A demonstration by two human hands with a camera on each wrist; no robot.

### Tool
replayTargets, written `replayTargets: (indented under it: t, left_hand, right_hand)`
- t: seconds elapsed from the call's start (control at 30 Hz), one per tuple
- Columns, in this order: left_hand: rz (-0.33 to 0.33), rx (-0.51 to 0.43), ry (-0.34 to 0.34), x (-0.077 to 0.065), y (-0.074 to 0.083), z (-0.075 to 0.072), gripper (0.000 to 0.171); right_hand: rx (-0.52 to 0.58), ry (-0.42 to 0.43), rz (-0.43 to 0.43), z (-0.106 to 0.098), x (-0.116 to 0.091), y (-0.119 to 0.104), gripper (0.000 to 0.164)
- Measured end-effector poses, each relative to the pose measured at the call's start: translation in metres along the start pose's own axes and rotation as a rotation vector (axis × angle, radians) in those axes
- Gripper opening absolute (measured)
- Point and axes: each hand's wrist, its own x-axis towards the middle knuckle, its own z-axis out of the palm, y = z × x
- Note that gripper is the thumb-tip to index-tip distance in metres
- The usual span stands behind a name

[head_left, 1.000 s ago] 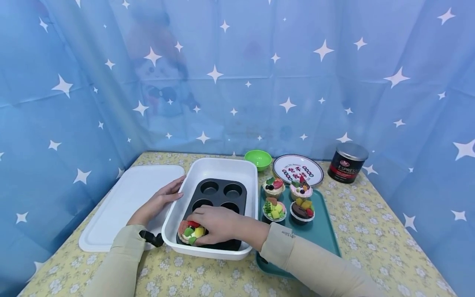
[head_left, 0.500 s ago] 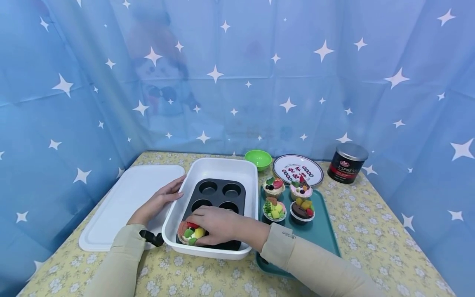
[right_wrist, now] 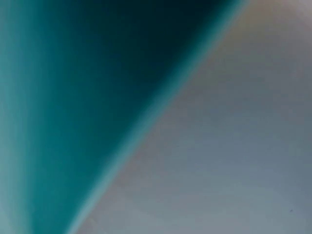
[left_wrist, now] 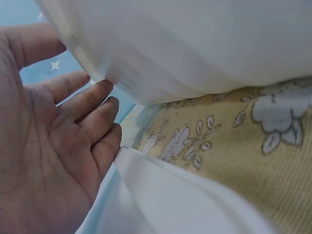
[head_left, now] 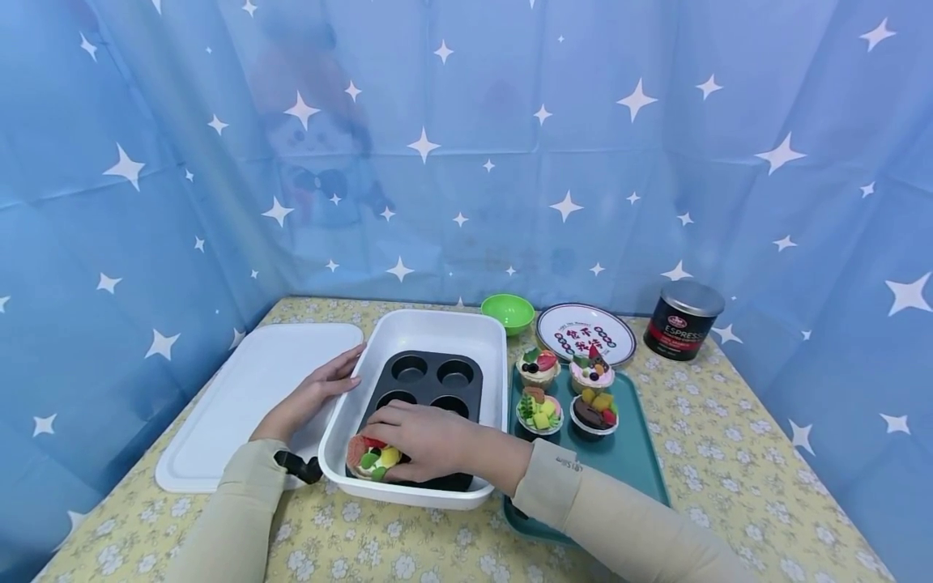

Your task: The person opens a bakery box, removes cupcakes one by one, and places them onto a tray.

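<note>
My right hand [head_left: 423, 441] holds a cupcake [head_left: 372, 460] topped with fruit, at the near left corner of a dark muffin tin [head_left: 428, 380]. The fingers come round the cupcake from above and the right, hiding part of it and the near cups. That tin lies inside a deep white rectangular bin [head_left: 415, 324]. Against the bin's left side rests my left hand [head_left: 321, 390]. In the left wrist view that hand [left_wrist: 53, 131] has its fingers loosely extended, fingertips at the bin's outer wall [left_wrist: 185, 53]. Blurred teal and grey surfaces fill the right wrist view.
A white lid [head_left: 240, 405] lies left of the bin. To the right, a teal tray [head_left: 627, 461] under my right forearm carries several cupcakes [head_left: 539, 411]. Behind stand a green bowl [head_left: 508, 313], a patterned plate [head_left: 586, 320] and an espresso tin [head_left: 681, 320].
The cupcake in my right hand has shifted slightly left, and the muffin tin has slid a little left within the bin. My left hand stays in place.
</note>
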Motion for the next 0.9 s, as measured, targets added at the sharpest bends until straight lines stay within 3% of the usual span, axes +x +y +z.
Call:
replayTargets:
  t: [0.33,0.57,0.9]
  left_hand:
    - [-0.01,-0.002,0.001,0.001,0.001,0.001,0.068]
    - [0.006,-0.016,-0.004,0.001,0.002,0.001,0.067]
    - [0.01,-0.011,-0.008,0.0,0.001,0.0,0.067]
  right_hand:
    - [0.012,0.018,-0.013,-0.005,-0.001,0.001,0.064]
    - [0.05,-0.019,0.03,-0.012,-0.004,0.002,0.069]
    - [0.068,-0.005,0.08,-0.021,-0.009,0.003,0.072]
